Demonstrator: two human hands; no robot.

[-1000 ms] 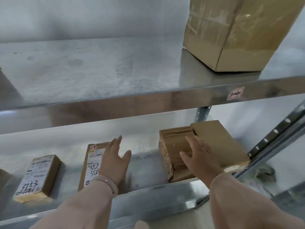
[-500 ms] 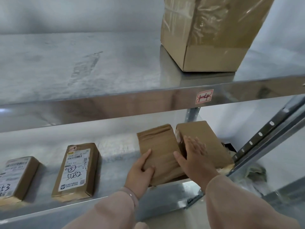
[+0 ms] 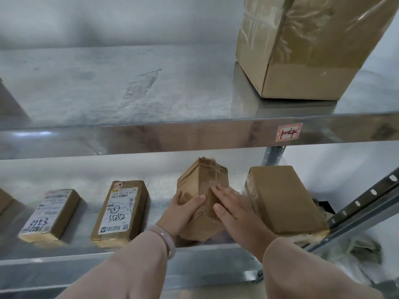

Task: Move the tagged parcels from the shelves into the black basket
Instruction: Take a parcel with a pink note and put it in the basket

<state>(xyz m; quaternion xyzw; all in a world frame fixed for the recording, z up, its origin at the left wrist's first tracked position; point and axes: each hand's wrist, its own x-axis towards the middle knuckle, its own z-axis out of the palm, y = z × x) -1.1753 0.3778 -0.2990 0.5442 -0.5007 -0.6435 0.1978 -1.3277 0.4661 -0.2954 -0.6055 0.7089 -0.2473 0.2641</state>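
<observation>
Hands [image 3: 183,212] [image 3: 235,214] steady creased cardboard parcel [image 3: 203,180] (taped, blocky).

A red-bordered sticker [image 3: 288,132] on the upper shelf's front edge [image 3: 151,138] reads "1-4" in handwriting. The "5082" parcel [image 3: 141,209] carries that number and a circled "5" in marker on its shipping label [image 3: 117,212], and a small tag [image 3: 117,185] at its top reads "1-4". The label [image 3: 43,214] on the "3753" parcel [image 3: 67,214] shows that number handwritten and a printed "8". The finer print on both labels is too small to read.
</observation>
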